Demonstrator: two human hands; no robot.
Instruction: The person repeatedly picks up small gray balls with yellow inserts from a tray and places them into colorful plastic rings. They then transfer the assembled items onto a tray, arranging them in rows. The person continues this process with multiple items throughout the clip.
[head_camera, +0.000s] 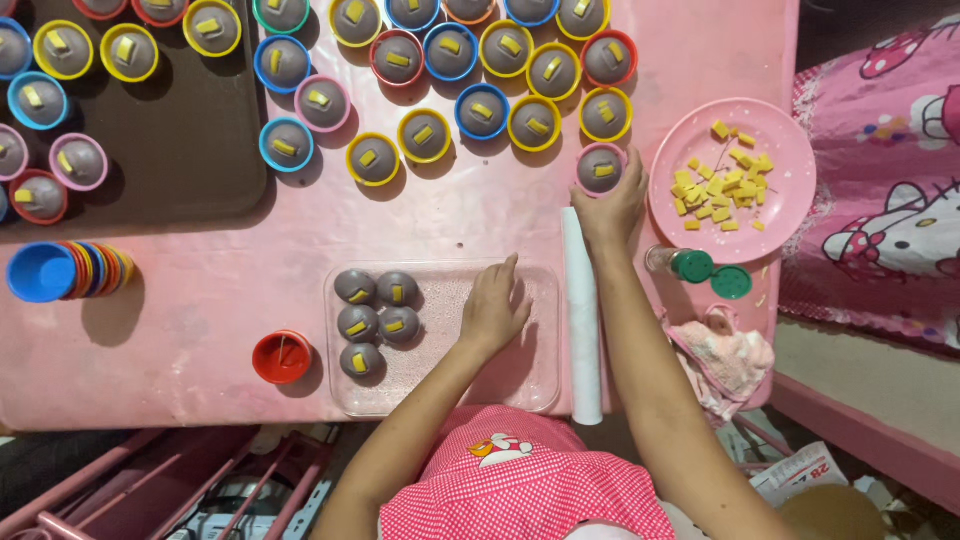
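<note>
Head view: a pink table (200, 300) is seen from above, its top edge cut off, so the farthest filled cups are shown only in part. A clear tray (500, 385) holds five grey dough balls (377, 320); the left hand (493, 305) is laid flat in it, fingers together and holding nothing. A pink plate (790, 150) carries yellow cubes. The right hand (610, 205) is closed around a pink-rimmed cup (600, 170), whose lower rim appears hidden by the fingers
</note>
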